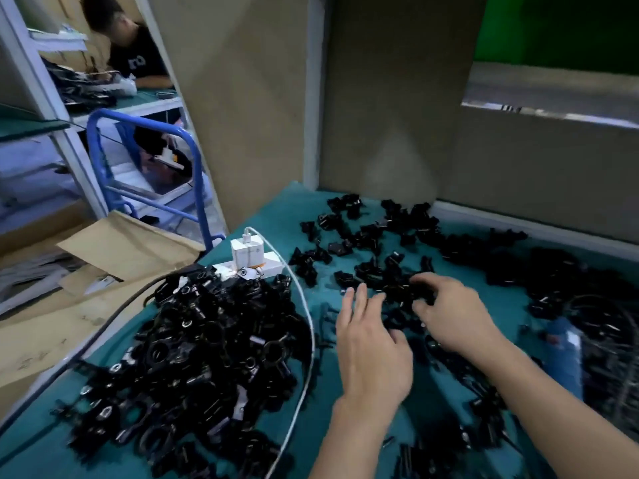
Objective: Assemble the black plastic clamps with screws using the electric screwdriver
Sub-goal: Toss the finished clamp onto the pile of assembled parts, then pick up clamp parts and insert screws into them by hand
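Picking parts: a worker sorts through black plastic clamp parts (373, 236) strewn over a teal bench mat (294, 209). A larger heap (207, 347) lies to the left, beyond a white cable (312, 337). The left hand (373, 344) reaches out flat, fingers straight and holding nothing. The right hand (453, 316) curls fingers and thumb over one piece (motion blur hides whether it is truly gripped). Next, by the look of it, come matching halves, a screw and the electric screwdriver, which neither hand holds.
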The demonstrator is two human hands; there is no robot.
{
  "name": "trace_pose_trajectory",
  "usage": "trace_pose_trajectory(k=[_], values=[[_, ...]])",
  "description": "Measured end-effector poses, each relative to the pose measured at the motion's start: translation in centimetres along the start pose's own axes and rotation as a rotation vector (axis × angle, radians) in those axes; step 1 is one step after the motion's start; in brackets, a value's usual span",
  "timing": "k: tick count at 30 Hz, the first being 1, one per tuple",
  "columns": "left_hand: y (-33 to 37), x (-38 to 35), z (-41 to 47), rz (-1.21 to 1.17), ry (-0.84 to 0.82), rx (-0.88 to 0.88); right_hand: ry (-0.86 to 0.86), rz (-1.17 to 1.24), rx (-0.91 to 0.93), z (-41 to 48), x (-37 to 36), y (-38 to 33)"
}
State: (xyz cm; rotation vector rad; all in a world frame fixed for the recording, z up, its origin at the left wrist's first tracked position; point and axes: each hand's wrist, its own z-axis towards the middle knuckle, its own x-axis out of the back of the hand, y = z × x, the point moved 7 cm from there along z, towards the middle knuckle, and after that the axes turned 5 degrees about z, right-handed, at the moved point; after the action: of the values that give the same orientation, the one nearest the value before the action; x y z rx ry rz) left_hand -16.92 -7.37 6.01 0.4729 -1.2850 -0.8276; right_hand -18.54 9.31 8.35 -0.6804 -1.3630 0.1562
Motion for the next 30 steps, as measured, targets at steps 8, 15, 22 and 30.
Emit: trace_pose_trajectory(k=[8, 15, 22, 30], values=[[-1.7, -7.5, 5.3, 0.186, -0.203, 0.001, -0.253, -0.122, -0.124, 10.4, 0.1, 4.9], [-2.6, -7.8, 6.5, 0.252, -0.212, -0.037, -0.272, -0.302, 0.107, 11.8, -4.6, 0.9], [-1.8, -6.8, 6.4, 0.215, -0.188, -0.033, -0.360, -0.400, -0.010, 7.0, -2.0, 2.8], [3.1, -4.3, 2.4, -0.130, -0.222, -0.078, 0.215, 0.837, -0.169, -1.8, 4.9, 6.9]])
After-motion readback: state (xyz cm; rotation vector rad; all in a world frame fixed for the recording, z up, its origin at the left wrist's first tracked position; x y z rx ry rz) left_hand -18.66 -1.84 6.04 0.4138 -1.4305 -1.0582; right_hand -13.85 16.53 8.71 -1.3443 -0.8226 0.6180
